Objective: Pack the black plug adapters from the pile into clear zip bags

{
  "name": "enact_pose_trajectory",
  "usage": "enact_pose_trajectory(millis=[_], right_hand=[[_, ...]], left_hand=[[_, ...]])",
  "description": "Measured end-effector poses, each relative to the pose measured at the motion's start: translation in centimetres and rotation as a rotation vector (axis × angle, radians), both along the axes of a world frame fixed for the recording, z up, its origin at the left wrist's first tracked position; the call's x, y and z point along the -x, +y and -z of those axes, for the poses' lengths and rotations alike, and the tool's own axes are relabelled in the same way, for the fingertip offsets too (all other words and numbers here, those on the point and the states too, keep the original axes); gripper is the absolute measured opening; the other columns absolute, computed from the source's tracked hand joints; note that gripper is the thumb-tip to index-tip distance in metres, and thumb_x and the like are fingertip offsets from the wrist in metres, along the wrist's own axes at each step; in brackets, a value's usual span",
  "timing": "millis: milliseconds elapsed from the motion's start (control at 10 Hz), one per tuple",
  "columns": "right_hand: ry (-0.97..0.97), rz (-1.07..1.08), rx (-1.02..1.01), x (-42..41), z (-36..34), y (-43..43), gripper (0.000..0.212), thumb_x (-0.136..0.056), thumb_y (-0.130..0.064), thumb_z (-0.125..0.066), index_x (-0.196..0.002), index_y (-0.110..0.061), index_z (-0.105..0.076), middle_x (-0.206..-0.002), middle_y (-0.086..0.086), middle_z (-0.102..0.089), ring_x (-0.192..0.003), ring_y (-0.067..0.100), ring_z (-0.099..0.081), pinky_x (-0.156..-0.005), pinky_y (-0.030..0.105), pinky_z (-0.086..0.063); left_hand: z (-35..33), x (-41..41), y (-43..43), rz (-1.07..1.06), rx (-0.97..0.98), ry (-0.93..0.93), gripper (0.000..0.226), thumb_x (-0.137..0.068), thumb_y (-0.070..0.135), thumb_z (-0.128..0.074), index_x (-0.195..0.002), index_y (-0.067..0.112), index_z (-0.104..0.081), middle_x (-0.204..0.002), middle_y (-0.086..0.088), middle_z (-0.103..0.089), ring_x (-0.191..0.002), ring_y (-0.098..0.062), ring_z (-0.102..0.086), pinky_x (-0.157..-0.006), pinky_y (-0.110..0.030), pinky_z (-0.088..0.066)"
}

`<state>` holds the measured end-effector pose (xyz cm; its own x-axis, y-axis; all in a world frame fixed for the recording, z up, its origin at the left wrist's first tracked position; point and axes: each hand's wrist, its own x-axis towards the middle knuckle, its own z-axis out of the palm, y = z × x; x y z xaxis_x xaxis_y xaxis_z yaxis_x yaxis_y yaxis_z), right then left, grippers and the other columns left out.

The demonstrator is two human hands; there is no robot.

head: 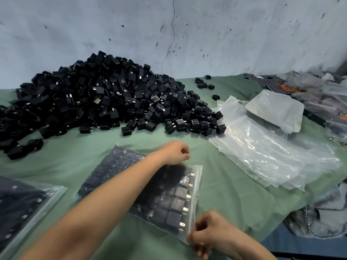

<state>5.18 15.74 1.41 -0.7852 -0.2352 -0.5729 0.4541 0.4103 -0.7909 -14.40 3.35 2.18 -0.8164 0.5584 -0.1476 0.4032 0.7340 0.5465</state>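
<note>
A big pile of black plug adapters (105,98) lies at the back left on the green cloth (234,196). In front of me a clear zip bag (169,201) lies flat, filled with rows of adapters, metal prongs toward its open right edge. My left hand (175,152) pinches the far end of that edge, the forearm crossing over the bag. My right hand (208,231) pinches the near end of the same edge.
Empty clear zip bags (266,152) are stacked at the right, beside a grey pouch (276,109). Another filled bag (20,209) lies at the near left. A few loose adapters (203,84) sit behind the pile. Plastic clutter and a chain (309,226) lie far right.
</note>
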Motion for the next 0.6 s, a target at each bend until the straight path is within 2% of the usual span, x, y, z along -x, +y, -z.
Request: enact_pose_trajectory(millis=[100,200,300,400,500,600], right_hand=[[0.022,-0.012,-0.033,0.0,0.0,-0.1,0.019,-0.073,-0.003,-0.068,-0.055,-0.011,-0.066,-0.051,0.003,-0.062,-0.043,0.009,-0.058,-0.048,0.021,-0.047],[0.061,-0.014,-0.08,0.6,-0.3,0.3,0.019,-0.072,-0.012,-0.077,-0.055,-0.015,-0.069,-0.054,-0.003,-0.063,-0.048,0.004,-0.057,-0.051,0.017,-0.044],[0.084,0.256,0.033,1.9,-0.4,0.8,0.028,-0.068,-0.012,-0.083,-0.089,-0.005,-0.066,-0.07,0.014,-0.065,-0.051,0.018,-0.059,-0.047,0.025,-0.048],[0.214,0.342,0.085,3.3,-0.5,-0.6,0.048,-0.076,-0.013,-0.075,-0.12,-0.017,-0.057,-0.101,0.011,-0.064,-0.066,0.019,-0.064,-0.059,0.028,-0.053],[0.358,0.158,0.008,4.4,0.2,-3.8,0.062,-0.079,-0.021,-0.073,-0.136,-0.02,-0.048,-0.129,-0.001,-0.058,-0.103,0.013,-0.062,-0.089,0.024,-0.049],[0.566,0.068,0.046,5.1,-3.4,-5.8,0.065,-0.074,-0.053,-0.066,-0.135,-0.043,-0.044,-0.144,-0.019,-0.04,-0.124,-0.001,-0.044,-0.104,0.023,-0.039]], left_hand=[[-0.5,0.0,-3.5,-0.076,0.256,0.29,0.032,-0.096,0.051,-0.046,-0.111,0.025,-0.058,-0.114,0.005,-0.058,-0.11,-0.016,-0.053,-0.102,-0.04,-0.033],[0.5,-1.0,-7.9,-0.187,0.396,0.215,0.048,-0.094,0.065,-0.033,-0.117,0.028,-0.055,-0.123,0.0,-0.053,-0.118,-0.022,-0.047,-0.109,-0.044,-0.026],[1.6,-3.1,-10.3,-0.28,0.382,0.213,0.049,-0.094,0.066,-0.028,-0.121,0.033,-0.052,-0.127,0.0,-0.054,-0.121,-0.021,-0.048,-0.109,-0.041,-0.026],[2.2,-5.5,-12.7,-0.426,0.382,0.221,0.048,-0.094,0.065,-0.025,-0.119,0.033,-0.051,-0.126,0.001,-0.054,-0.118,-0.021,-0.049,-0.103,-0.042,-0.03],[2.4,-8.0,-16.4,-0.576,0.404,0.225,0.049,-0.095,0.063,-0.023,-0.123,0.033,-0.049,-0.127,0.003,-0.054,-0.12,-0.02,-0.048,-0.1,-0.04,-0.033],[2.7,-10.2,-19.8,-0.769,0.46,0.259,0.046,-0.096,0.06,-0.023,-0.124,0.033,-0.048,-0.125,0.005,-0.055,-0.118,-0.019,-0.049,-0.098,-0.039,-0.035]])
